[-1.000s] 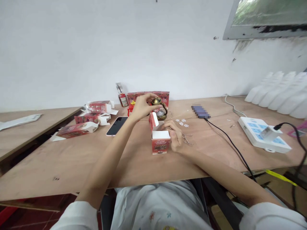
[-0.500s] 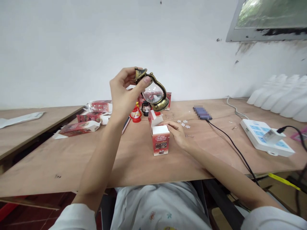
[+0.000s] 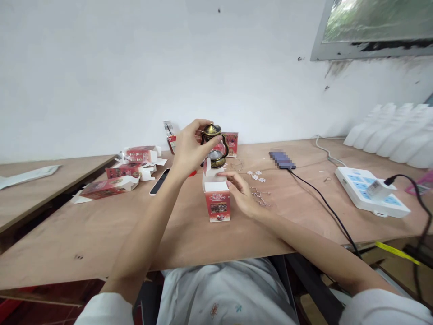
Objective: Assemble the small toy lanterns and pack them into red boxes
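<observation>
A small bronze-coloured lantern [image 3: 219,160] with a clear globe is gripped near its top by my left hand [image 3: 193,143]. It hangs upright just above and behind a red Christmas box [image 3: 218,207]. That box stands on the table with its top flaps raised and its white inside showing. My right hand [image 3: 242,194] holds the box at its right rear side, thumb and fingers on the edge. My left hand and forearm hide most of the small lanterns behind; only a bit of red shows.
Several red boxes [image 3: 113,186] lie at the left, near a phone [image 3: 159,181]. Bent wires [image 3: 260,196] and small white pieces [image 3: 256,176] lie right of the box. Farther right are a cabled dark device [image 3: 283,160], a power strip [image 3: 372,192] and white bottles [image 3: 389,133].
My left hand has lowered the lantern and turned it from tilted to upright, bringing it close to the box's raised flaps. My right hand stays at the box.
</observation>
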Demonstrator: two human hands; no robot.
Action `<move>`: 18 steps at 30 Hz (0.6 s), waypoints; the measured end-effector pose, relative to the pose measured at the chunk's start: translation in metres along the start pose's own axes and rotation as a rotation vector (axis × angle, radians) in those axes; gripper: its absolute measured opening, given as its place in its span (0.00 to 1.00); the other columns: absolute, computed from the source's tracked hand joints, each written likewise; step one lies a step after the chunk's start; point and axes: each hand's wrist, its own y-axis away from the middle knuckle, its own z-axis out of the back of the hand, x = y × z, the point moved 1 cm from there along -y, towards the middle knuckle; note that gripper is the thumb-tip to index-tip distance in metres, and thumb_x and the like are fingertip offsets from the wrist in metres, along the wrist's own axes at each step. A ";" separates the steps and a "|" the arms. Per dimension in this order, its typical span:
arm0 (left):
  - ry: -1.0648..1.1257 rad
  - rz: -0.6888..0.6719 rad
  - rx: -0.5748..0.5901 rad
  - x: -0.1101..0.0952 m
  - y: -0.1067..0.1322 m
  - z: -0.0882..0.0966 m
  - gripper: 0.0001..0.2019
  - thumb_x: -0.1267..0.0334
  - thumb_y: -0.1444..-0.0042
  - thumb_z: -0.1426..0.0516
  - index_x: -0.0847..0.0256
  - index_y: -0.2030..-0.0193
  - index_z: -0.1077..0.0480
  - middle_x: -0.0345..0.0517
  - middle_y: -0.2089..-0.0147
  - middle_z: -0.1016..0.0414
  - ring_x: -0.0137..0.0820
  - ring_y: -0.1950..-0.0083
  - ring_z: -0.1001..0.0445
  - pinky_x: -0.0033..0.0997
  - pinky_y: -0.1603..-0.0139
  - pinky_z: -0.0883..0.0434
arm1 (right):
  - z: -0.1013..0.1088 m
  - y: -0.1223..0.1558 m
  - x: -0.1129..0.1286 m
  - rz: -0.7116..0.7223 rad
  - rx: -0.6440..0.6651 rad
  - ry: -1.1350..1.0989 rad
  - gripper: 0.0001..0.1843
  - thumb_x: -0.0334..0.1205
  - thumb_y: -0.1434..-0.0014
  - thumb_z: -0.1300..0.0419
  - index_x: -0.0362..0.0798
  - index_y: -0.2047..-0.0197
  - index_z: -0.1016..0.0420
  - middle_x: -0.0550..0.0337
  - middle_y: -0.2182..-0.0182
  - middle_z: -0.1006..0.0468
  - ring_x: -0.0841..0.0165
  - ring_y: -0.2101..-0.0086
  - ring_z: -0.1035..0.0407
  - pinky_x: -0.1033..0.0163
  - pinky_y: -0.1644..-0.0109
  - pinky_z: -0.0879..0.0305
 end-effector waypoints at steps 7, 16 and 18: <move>-0.037 -0.060 -0.078 -0.007 0.001 0.004 0.17 0.62 0.51 0.39 0.57 0.54 0.32 0.44 0.54 0.26 0.36 0.52 0.28 0.36 0.51 0.29 | -0.008 0.009 -0.015 0.168 -0.027 0.115 0.24 0.56 0.35 0.56 0.53 0.45 0.35 0.51 0.36 0.45 0.62 0.36 0.49 0.51 0.37 0.44; -0.079 -0.144 -0.150 -0.022 0.008 0.010 0.20 0.62 0.50 0.38 0.55 0.49 0.35 0.45 0.52 0.28 0.37 0.47 0.29 0.37 0.47 0.31 | -0.013 0.009 -0.040 -0.001 0.323 0.147 0.51 0.45 0.52 0.32 0.48 0.34 0.58 0.41 0.42 0.37 0.59 0.46 0.35 0.48 0.41 0.38; -0.079 -0.151 -0.147 -0.023 0.008 0.010 0.21 0.62 0.50 0.38 0.55 0.49 0.35 0.45 0.52 0.28 0.38 0.47 0.30 0.38 0.47 0.31 | -0.016 0.006 -0.046 -0.092 0.291 0.102 0.51 0.45 0.53 0.32 0.47 0.34 0.59 0.40 0.43 0.36 0.59 0.48 0.32 0.49 0.44 0.35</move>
